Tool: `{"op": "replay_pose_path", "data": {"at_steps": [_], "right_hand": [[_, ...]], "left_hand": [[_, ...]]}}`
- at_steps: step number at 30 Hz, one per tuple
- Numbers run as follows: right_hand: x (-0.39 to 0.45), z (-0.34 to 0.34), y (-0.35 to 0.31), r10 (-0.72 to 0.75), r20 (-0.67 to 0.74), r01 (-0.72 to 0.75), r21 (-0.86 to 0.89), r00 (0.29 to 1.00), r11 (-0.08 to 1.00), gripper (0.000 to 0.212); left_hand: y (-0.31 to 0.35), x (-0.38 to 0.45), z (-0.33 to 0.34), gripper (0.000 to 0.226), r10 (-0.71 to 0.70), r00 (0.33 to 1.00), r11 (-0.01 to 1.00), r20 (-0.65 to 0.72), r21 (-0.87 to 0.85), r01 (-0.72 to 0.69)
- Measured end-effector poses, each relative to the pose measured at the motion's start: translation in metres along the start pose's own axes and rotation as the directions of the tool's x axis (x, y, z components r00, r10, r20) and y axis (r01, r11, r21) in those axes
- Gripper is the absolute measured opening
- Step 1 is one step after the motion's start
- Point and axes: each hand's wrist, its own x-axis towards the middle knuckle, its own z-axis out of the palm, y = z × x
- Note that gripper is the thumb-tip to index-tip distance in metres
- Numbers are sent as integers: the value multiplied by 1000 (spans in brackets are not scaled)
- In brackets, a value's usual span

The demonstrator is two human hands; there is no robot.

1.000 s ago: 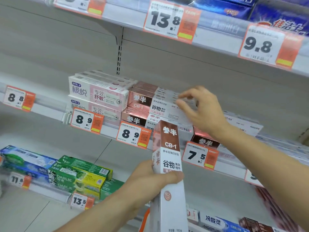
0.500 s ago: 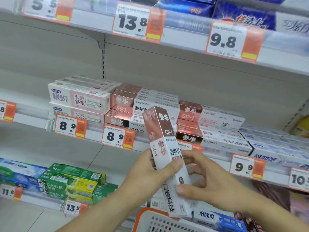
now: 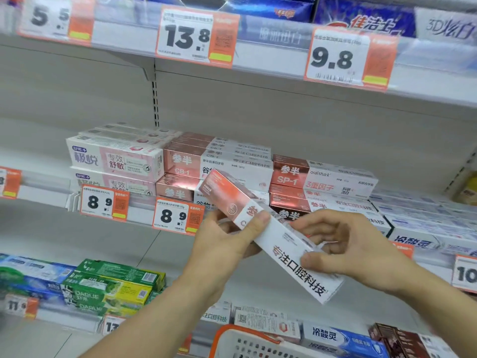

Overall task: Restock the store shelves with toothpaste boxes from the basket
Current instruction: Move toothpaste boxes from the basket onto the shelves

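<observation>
Toothpaste box, white w/ a rose-metallic end, is held tilted in front of the middle shelf, metallic end up-left, white end w/ black Chinese lettering down-right. Left hand grips its upper half, thumb laid across the front face, fingers curled behind. Right hand holds the lower half, thumb pressed on the near face, fingers wrapped round the far side; fingertips mostly hidden, so contact there is prob. but not certain. Box is clear of the shelf, just in front of the matching CB-1 stack, which sits between a pink-and-white stack on its left and an SP-1 stack on its right. Two 8.9 price tags hang on the shelf edge below those stacks; 13.8 tag and 9.8 tag on the shelf above. Green Darlie boxes lie on the lower shelf, left. Basket, white w/ orange rim, shows at bottom centre, below the hands.
</observation>
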Motion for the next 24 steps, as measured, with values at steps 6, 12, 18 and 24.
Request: {"op": "replay_pose_path", "data": {"at_steps": [6, 12, 18, 24], "right_hand": [[10, 8, -5, -175, -44, 156, -275, 984, 949, 64], [34, -7, -18, 46, 283, -70, 77, 958, 995, 60], [40, 6, -16, -138, -27, 132, -166, 990, 977, 54], [25, 44, -7, -593, 12, 465, -634, 805, 617, 50]], "left_hand": [[8, 8, -3, 42, 58, 998, 992, -9, -109, -59], [14, 15, -17, 60, 99, 995, 969, 31, -232, -90], [23, 13, -22, 51, 116, 993, 988, -8, -106, -116], [24, 14, -27, 31, 45, 998, 984, -34, -168, -50]]}}
